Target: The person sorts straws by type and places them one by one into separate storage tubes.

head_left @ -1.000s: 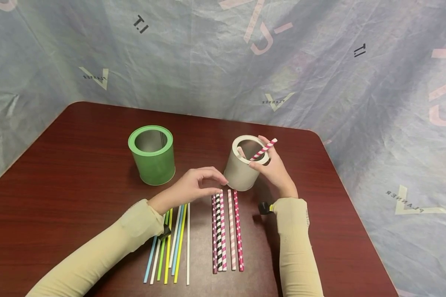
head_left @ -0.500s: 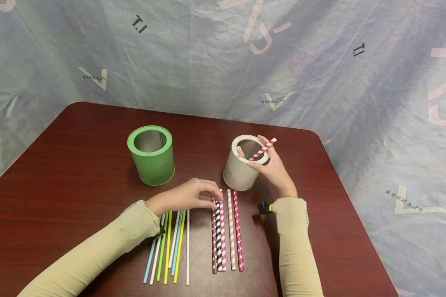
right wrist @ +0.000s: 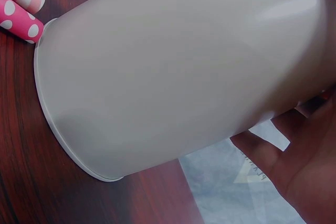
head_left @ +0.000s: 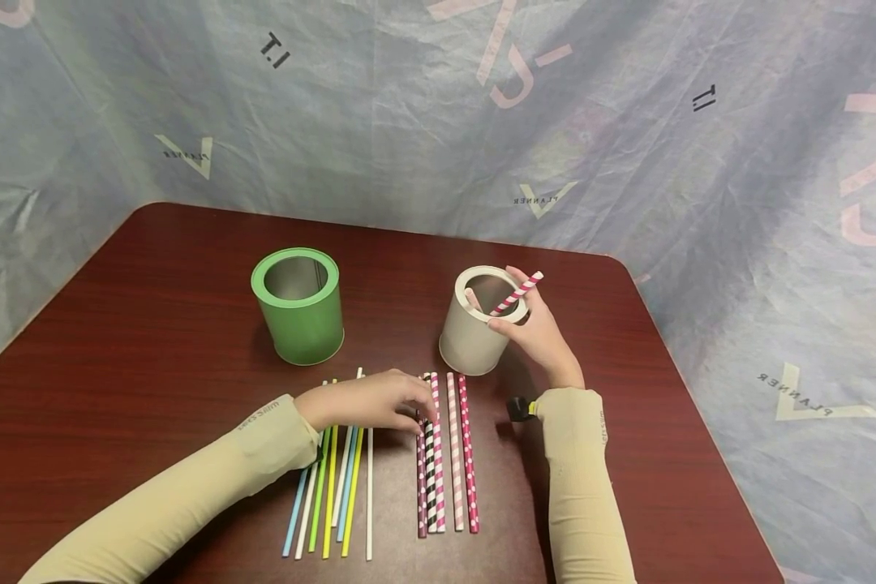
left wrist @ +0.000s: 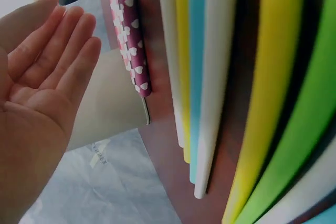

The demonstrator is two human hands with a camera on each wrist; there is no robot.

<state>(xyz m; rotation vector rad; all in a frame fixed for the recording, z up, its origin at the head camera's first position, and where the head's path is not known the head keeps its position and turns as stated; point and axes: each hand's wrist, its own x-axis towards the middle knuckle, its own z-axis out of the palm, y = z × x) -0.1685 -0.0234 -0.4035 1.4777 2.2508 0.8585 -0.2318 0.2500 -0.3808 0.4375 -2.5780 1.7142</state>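
Observation:
My right hand grips the off-white can by its right side, thumb near the rim. Inside it lean a pink-and-white striped straw and a pale pink straw. My left hand is over the upper part of a purple patterned straw, a black-and-white striped straw and a pink striped straw; its fingers are loosely bent. Between them nothing is seen held, and contact cannot be told. Just right lie a light pink straw and a hot-pink dotted straw.
A green can stands open-topped at the left. Several plain straws in white, blue, green and yellow lie under and in front of the left wrist. Behind the dark red table hangs a grey printed cloth.
My left hand has come down and toward me, from beside the off-white can to over the patterned straws. The right hand and its can have stayed put.

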